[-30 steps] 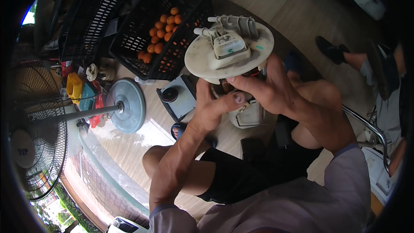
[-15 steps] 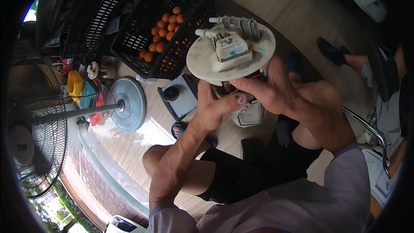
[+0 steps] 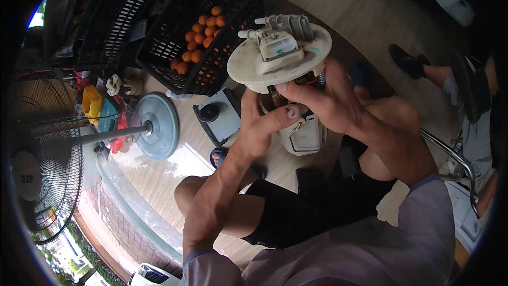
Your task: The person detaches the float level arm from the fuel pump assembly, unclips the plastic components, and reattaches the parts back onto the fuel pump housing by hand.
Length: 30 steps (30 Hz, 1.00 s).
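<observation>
A dirty off-white plastic device, with a round flange and two pipe stubs on top, is held up in front of me, its flange tilted. My left hand grips its lower body, the thumb lying across it. Around the right side, just under the flange, my right hand is closed with its thumb beneath the rim. A metal spring and reddish wires show between flange and body. Most fingertips are hidden behind the device.
A black crate holds several oranges. Left of it are a fan with a round base, a yellow container and a similar white part. A grey box lies on the floor. Another person's legs are at right.
The device has shifted slightly left and its flange has tilted a little in both hands. The grip of both hands looks the same.
</observation>
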Each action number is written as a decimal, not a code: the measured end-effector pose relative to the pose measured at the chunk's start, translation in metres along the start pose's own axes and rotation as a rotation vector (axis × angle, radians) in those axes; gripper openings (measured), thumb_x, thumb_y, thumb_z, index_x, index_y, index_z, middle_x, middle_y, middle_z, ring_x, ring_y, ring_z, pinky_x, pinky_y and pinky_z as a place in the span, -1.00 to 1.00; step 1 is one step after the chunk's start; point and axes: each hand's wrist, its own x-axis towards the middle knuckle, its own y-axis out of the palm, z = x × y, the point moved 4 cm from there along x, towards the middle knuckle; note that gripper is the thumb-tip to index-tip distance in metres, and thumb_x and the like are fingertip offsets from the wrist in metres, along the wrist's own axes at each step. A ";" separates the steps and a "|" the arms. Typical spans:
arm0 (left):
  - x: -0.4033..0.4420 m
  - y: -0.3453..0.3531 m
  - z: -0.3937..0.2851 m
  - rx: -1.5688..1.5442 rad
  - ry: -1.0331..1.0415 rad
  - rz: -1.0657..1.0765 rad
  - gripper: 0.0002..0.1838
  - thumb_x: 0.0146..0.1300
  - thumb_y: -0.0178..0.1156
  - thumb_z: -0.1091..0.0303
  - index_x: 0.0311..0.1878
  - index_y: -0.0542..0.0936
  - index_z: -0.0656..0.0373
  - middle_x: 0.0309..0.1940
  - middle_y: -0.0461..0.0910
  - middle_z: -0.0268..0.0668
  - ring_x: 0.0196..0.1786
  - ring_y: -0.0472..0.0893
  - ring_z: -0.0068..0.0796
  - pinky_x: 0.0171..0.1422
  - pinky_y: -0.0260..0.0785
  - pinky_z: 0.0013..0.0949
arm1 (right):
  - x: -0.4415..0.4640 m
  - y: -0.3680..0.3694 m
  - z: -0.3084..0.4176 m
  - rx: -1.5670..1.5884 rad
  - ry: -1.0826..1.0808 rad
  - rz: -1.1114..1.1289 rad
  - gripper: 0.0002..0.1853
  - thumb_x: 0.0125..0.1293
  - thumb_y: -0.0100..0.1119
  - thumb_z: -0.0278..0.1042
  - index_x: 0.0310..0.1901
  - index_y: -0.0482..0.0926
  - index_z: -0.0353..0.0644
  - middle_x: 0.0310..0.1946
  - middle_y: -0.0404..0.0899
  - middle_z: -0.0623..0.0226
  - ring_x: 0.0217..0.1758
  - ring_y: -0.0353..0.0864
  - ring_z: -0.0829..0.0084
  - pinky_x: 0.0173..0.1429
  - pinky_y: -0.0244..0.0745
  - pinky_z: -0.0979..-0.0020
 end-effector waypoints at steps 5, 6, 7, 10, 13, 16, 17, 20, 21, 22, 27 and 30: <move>0.001 -0.004 0.003 0.036 -0.003 -0.004 -0.20 0.07 0.37 0.38 0.42 0.34 0.35 0.22 0.53 -0.16 0.25 0.52 -0.34 0.36 0.37 -0.30 | 0.000 0.000 -0.001 0.047 0.040 -0.008 -0.45 0.25 0.37 -0.21 0.18 0.53 -0.41 0.01 0.68 0.09 0.10 0.65 0.29 0.20 0.52 0.30; 0.001 -0.004 0.003 0.026 -0.016 -0.011 -0.19 0.07 0.37 0.38 0.42 0.34 0.35 0.22 0.53 -0.16 0.25 0.52 -0.34 0.36 0.37 -0.30 | 0.001 0.000 -0.001 0.038 0.034 -0.007 -0.44 0.25 0.36 -0.20 0.18 0.53 -0.41 0.01 0.68 0.08 0.10 0.65 0.29 0.20 0.52 0.31; 0.000 -0.003 0.002 0.016 -0.030 -0.019 -0.19 0.07 0.37 0.38 0.43 0.33 0.35 0.22 0.52 -0.16 0.25 0.52 -0.34 0.36 0.37 -0.30 | 0.001 0.000 -0.002 0.030 0.029 -0.007 -0.44 0.25 0.36 -0.20 0.18 0.53 -0.41 0.01 0.68 0.08 0.10 0.65 0.30 0.20 0.52 0.31; 0.000 -0.003 0.002 0.012 -0.046 -0.029 -0.18 0.07 0.37 0.38 0.43 0.31 0.35 0.22 0.52 -0.16 0.24 0.52 -0.34 0.36 0.38 -0.31 | 0.001 0.000 -0.001 0.033 0.044 -0.006 -0.43 0.26 0.36 -0.18 0.18 0.53 -0.42 0.02 0.68 0.07 0.10 0.65 0.30 0.20 0.52 0.32; 0.000 -0.003 0.002 0.014 -0.047 -0.036 -0.17 0.07 0.37 0.37 0.44 0.31 0.35 0.21 0.52 -0.16 0.23 0.52 -0.34 0.35 0.38 -0.31 | 0.001 0.001 -0.002 0.041 0.053 -0.002 -0.43 0.26 0.36 -0.17 0.18 0.53 -0.42 0.01 0.68 0.07 0.09 0.66 0.29 0.20 0.53 0.32; 0.000 -0.005 0.002 0.023 -0.055 -0.028 -0.17 0.07 0.37 0.37 0.44 0.31 0.35 0.21 0.52 -0.16 0.23 0.52 -0.34 0.35 0.38 -0.32 | 0.002 0.001 -0.002 0.038 0.040 -0.004 -0.44 0.26 0.35 -0.17 0.17 0.53 -0.41 0.00 0.68 0.08 0.08 0.66 0.29 0.18 0.53 0.32; 0.000 -0.005 0.002 0.028 -0.059 -0.024 -0.17 0.07 0.37 0.37 0.44 0.31 0.35 0.21 0.52 -0.16 0.23 0.52 -0.34 0.35 0.38 -0.32 | 0.002 0.002 -0.002 0.036 0.035 -0.005 -0.45 0.26 0.35 -0.18 0.17 0.54 -0.41 0.00 0.68 0.08 0.08 0.66 0.29 0.18 0.54 0.32; 0.000 -0.006 0.004 0.018 -0.053 -0.040 -0.17 0.07 0.37 0.36 0.44 0.31 0.36 0.21 0.52 -0.16 0.23 0.52 -0.34 0.35 0.37 -0.32 | 0.003 0.002 -0.002 0.030 0.018 -0.004 -0.46 0.26 0.35 -0.18 0.16 0.55 -0.40 -0.01 0.68 0.08 0.07 0.66 0.30 0.17 0.54 0.31; 0.000 -0.006 0.003 0.010 -0.056 -0.039 -0.17 0.07 0.37 0.36 0.44 0.31 0.36 0.21 0.52 -0.16 0.23 0.52 -0.34 0.36 0.37 -0.32 | 0.003 0.002 -0.002 0.032 0.016 -0.005 -0.46 0.26 0.35 -0.18 0.16 0.55 -0.40 -0.01 0.68 0.08 0.07 0.66 0.30 0.17 0.54 0.31; 0.000 -0.004 0.002 0.001 -0.060 -0.039 -0.16 0.07 0.37 0.36 0.44 0.31 0.36 0.21 0.52 -0.16 0.24 0.52 -0.34 0.36 0.36 -0.31 | 0.003 0.003 -0.001 0.035 0.016 -0.006 -0.46 0.26 0.35 -0.18 0.16 0.55 -0.40 -0.01 0.68 0.08 0.07 0.66 0.30 0.17 0.54 0.31; -0.001 -0.004 0.001 -0.006 -0.049 -0.039 -0.15 0.08 0.40 0.36 0.45 0.29 0.36 0.23 0.51 -0.16 0.25 0.52 -0.34 0.38 0.35 -0.30 | 0.004 0.003 -0.001 0.042 0.019 0.006 -0.47 0.26 0.35 -0.18 0.15 0.56 -0.40 -0.02 0.68 0.09 0.06 0.66 0.30 0.16 0.54 0.31; -0.001 -0.003 0.001 -0.012 -0.043 -0.039 -0.14 0.08 0.40 0.36 0.46 0.29 0.36 0.23 0.51 -0.16 0.26 0.51 -0.34 0.39 0.35 -0.30 | 0.004 0.003 -0.002 0.040 0.032 0.011 -0.47 0.26 0.35 -0.19 0.15 0.56 -0.40 -0.02 0.68 0.09 0.07 0.66 0.30 0.16 0.54 0.32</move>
